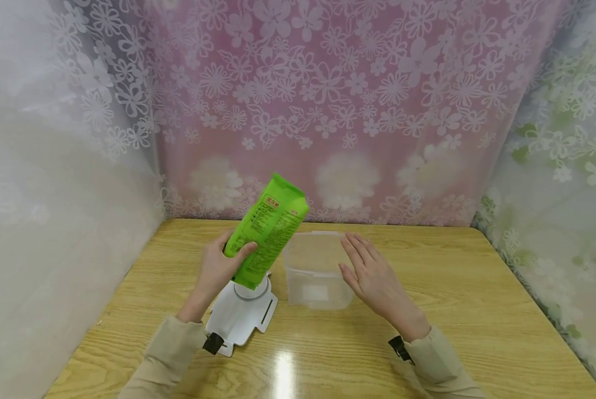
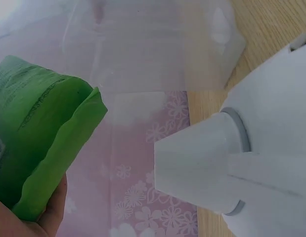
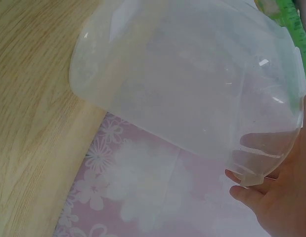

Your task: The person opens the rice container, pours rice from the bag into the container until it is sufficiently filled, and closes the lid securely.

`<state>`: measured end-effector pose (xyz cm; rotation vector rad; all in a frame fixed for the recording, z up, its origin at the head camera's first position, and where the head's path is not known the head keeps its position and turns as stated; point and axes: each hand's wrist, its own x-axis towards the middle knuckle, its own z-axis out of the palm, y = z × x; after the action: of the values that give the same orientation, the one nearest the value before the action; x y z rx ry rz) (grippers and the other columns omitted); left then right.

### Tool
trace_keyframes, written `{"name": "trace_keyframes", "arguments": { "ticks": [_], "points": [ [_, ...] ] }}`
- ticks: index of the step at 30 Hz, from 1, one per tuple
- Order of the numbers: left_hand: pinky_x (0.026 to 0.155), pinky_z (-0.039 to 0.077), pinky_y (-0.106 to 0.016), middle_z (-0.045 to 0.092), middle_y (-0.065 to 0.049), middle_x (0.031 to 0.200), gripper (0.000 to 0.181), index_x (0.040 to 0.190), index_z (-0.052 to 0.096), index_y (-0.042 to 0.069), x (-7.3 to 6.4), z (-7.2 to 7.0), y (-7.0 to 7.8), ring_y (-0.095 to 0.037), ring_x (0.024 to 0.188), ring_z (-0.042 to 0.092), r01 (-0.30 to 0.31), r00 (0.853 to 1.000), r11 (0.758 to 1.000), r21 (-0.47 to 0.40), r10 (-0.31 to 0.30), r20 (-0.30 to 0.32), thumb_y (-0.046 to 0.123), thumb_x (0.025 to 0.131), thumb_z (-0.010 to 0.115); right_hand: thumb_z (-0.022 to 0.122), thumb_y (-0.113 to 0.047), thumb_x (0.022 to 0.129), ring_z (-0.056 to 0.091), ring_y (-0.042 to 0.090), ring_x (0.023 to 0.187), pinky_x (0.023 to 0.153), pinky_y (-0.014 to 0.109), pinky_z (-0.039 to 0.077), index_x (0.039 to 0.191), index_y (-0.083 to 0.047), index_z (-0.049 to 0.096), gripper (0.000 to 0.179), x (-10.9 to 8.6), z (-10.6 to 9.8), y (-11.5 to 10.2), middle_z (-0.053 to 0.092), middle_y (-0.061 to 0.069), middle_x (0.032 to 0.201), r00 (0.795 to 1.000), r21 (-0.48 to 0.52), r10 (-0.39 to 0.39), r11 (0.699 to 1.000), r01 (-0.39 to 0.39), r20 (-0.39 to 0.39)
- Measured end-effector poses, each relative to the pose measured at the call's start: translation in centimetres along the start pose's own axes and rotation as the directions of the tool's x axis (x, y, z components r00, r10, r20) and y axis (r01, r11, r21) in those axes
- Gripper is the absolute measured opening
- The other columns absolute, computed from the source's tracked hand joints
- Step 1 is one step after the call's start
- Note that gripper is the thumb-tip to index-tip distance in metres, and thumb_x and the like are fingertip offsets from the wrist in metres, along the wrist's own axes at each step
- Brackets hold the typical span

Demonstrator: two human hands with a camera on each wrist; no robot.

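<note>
My left hand [image 1: 217,272] grips a bright green printed packet [image 1: 266,238], its thumb across the front, and holds it tilted above the table. Close below the packet is a white slotted plate [image 1: 238,321], which bears a tapered white cylinder [image 2: 192,160]. A clear plastic box [image 1: 320,291] stands to the right of the plate. At the box's right side is my right hand [image 1: 377,280], fingers straight, fingertips by the rim. Some of its fingers show through the plastic in the right wrist view; whether they press on the box I cannot tell.
The wood-grain table [image 1: 427,349] spreads around these things. Behind it hangs a pink flowered curtain [image 1: 327,111], with pale curtains on the left [image 1: 68,166] and right [image 1: 567,194] sides. Each sleeve carries a small black piece near the wrist.
</note>
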<state>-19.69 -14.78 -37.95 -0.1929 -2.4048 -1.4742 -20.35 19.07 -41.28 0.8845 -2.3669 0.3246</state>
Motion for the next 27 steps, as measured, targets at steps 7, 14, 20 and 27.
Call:
{"name": "trace_keyframes", "arguments": {
  "ticks": [7, 14, 20, 27],
  "points": [
    [0.055, 0.047, -0.030, 0.066, -0.007, 0.077, 0.047, 0.121, 0.069, 0.008, -0.1, 0.2, 0.1, -0.016, 0.060, 0.057, -0.070, 0.997, 0.989, 0.133, 0.068, 0.025, 0.040, 0.088, 0.079, 0.023, -0.046, 0.111, 0.046, 0.040, 0.137, 0.114, 0.053, 0.036, 0.144, 0.009, 0.049, 0.069, 0.2, 0.0, 0.0, 0.048, 0.026, 0.149, 1.000, -0.006, -0.001, 1.000, 0.000, -0.009],
    [0.061, 0.047, -0.031, 0.069, -0.003, 0.081, 0.060, 0.128, 0.067, 0.009, 0.4, 0.1, 0.8, -0.012, 0.064, 0.058, -0.128, 0.989, 0.953, 0.276, 0.100, 0.111, 0.051, 0.086, 0.076, 0.022, -0.047, 0.111, 0.047, 0.041, 0.137, 0.115, 0.052, 0.036, 0.143, 0.009, 0.049, 0.070, 0.2, 0.0, 0.0, 0.049, 0.026, 0.148, 1.000, -0.004, -0.002, 1.000, 0.002, -0.015],
    [0.055, 0.045, -0.030, 0.066, -0.001, 0.075, 0.057, 0.120, 0.069, 0.009, 0.5, -0.1, 1.4, -0.012, 0.059, 0.055, -0.125, 0.985, 0.945, 0.301, 0.082, 0.151, 0.055, 0.087, 0.074, 0.022, -0.047, 0.111, 0.046, 0.041, 0.137, 0.116, 0.051, 0.034, 0.144, 0.009, 0.048, 0.070, 0.1, 0.0, 0.0, 0.048, 0.026, 0.149, 1.000, 0.008, 0.003, 1.000, -0.003, -0.005],
    [0.052, 0.045, -0.030, 0.066, -0.002, 0.076, 0.063, 0.127, 0.067, 0.009, 0.8, -0.1, 2.0, -0.012, 0.057, 0.056, -0.120, 0.982, 0.935, 0.332, 0.064, 0.177, 0.057, 0.087, 0.073, 0.026, -0.047, 0.111, 0.044, 0.040, 0.140, 0.117, 0.051, 0.033, 0.146, 0.008, 0.047, 0.068, 0.0, -0.1, -0.1, 0.045, 0.025, 0.152, 1.000, 0.024, 0.020, 1.000, -0.020, 0.016]
  ]
}}
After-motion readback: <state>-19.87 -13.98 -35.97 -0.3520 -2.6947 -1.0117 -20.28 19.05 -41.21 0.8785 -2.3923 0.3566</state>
